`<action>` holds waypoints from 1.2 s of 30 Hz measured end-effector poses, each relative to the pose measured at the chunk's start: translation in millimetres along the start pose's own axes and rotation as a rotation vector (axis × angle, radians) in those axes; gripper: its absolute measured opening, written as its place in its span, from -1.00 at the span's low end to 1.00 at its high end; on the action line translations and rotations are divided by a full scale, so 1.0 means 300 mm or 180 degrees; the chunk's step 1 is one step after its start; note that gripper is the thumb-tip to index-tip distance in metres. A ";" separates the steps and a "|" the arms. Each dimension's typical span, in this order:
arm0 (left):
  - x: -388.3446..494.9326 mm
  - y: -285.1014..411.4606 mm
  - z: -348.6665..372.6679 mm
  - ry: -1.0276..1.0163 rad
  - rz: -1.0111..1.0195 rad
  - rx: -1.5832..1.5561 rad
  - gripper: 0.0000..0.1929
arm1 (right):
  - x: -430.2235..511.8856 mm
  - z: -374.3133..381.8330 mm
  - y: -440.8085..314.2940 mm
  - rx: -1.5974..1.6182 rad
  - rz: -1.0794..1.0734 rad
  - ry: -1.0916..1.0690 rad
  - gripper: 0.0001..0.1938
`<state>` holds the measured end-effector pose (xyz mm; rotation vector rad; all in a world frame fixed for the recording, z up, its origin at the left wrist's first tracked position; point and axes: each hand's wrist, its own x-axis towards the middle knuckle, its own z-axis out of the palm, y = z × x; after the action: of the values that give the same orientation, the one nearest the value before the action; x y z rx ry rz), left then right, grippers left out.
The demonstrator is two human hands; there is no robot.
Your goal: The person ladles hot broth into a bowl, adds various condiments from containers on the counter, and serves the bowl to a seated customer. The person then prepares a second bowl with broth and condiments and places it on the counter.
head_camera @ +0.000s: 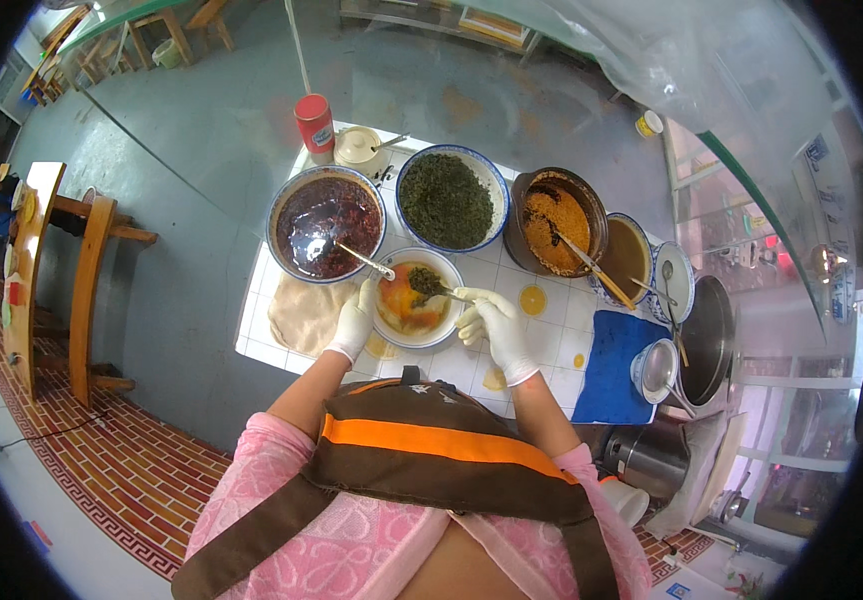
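Note:
Both hands wear whitish gloves. My left hand (355,322) rests at the left rim of a white bowl (442,336) holding orange-red and pale food in liquid. A metal spoon (452,295) is in my right hand (493,326), its end heaped with chopped dark greens over that bowl. Behind it stand a bowl of dark red sauce (319,217) with a spoon (364,260) in it, and a bowl of chopped greens (446,199). To their right is a dark brown pot (517,225) of orange-yellow crumbly food with a wooden-handled utensil. A beige cloth (304,315) lies beside my left hand.
Farther right are a bowl of brown liquid (624,251), a blue cloth (615,367), a small bowl with a ladle (656,371) and a large metal pot (713,341). A red canister (314,124) and a lidded jar (358,146) stand at the back. A person sits far left.

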<state>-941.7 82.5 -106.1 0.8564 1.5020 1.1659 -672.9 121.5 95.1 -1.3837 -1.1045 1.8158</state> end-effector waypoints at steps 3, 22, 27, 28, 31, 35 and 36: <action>-0.031 0.056 -0.023 0.0048 -0.0322 0.0139 -0.40 | -0.009 0.005 0.018 -0.0218 0.0063 -0.0067 -0.62; -0.156 0.188 -0.215 -0.0060 -0.1199 -0.0922 -0.34 | -0.014 -0.013 -0.011 -0.0346 -0.0386 0.0319 -0.61; -0.178 0.226 -0.267 -0.0188 -0.1279 -0.0864 -0.34 | 0.183 -0.034 -0.057 0.0399 -0.0816 0.0737 -0.61; -0.181 0.235 -0.274 -0.0200 -0.1296 -0.0878 -0.35 | 0.217 -0.034 -0.069 0.0521 -0.0565 0.0713 -0.60; -0.187 0.255 -0.294 -0.0153 -0.1266 -0.0817 -0.39 | 0.267 0.002 -0.091 0.0702 -0.0485 0.0839 -0.57; -0.191 0.257 -0.329 0.0009 -0.1281 -0.0924 -0.46 | 0.202 0.076 -0.089 -0.0044 -0.0825 0.0796 -0.53; -0.193 0.255 -0.337 0.0040 -0.1270 -0.0875 -0.46 | 0.185 0.110 -0.072 -0.0388 -0.0614 0.0567 -0.52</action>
<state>-1029.3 25.8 -13.7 0.3435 1.4009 1.0448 -720.6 169.8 92.0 -1.4245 -1.2248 1.4811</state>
